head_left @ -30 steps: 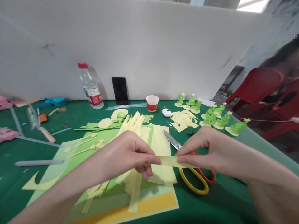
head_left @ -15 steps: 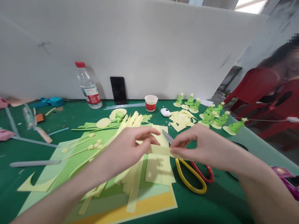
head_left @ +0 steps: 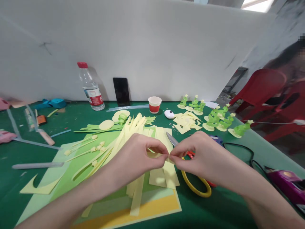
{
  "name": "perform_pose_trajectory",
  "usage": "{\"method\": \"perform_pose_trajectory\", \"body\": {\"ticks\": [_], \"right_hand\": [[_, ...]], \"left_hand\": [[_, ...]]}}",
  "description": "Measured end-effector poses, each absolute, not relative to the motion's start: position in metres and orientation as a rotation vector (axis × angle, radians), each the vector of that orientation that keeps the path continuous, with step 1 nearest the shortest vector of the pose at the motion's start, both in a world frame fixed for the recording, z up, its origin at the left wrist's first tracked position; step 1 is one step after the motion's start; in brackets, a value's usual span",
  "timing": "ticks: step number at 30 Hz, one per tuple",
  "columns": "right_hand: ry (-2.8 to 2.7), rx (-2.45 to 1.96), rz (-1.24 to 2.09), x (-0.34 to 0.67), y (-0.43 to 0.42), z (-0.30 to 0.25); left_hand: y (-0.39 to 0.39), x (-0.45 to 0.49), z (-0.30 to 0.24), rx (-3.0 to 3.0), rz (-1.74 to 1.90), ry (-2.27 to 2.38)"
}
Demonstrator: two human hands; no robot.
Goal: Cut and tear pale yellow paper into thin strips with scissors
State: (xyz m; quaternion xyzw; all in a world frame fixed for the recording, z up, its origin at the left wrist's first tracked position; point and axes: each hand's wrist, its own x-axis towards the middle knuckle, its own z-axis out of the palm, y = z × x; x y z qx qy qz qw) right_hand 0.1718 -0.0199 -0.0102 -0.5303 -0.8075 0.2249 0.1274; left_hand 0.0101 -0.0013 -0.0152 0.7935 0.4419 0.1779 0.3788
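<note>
We pinch a yellow paper strip [head_left: 154,155] between our left hand [head_left: 135,156] and right hand [head_left: 197,153], fingertips almost meeting, held above the scissors [head_left: 195,188] so it bends freely.

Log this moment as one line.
left hand: pinching yellow paper strip | right hand: pinching same strip | scissors: flat under right hand

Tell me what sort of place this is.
Probably a paper-craft work table in a workshop-like room: a green table strewn with cut yellow strips, scissors and finished paper trees. The left hand and right hand pinch one small yellow strip.
</note>
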Motion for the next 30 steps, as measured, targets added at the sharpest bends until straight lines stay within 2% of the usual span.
{"method": "perform_pose_trajectory", "body": {"ticks": [12,14,18,24,30], "right_hand": [[-2.333,-1.535,0.647,0.203,-0.014,0.003],[-2.331,-1.514,0.677,0.205,-0.013,0.006],[-2.307,-1.489,0.794,0.198,-0.007,0.002],[-2.011,-1.395,1.149,0.186,0.006,-0.011],[-1.963,-1.286,1.262,0.182,0.009,-0.014]], "left_hand": [[0.031,-0.016,-0.018,2.044,0.595,1.405],[0.033,-0.017,-0.018,1.978,0.644,1.336],[0.018,-0.005,-0.018,1.952,0.593,1.076],[0.001,0.009,-0.022,1.993,0.567,1.121],[0.004,0.007,-0.018,1.99,0.575,1.133]]}}
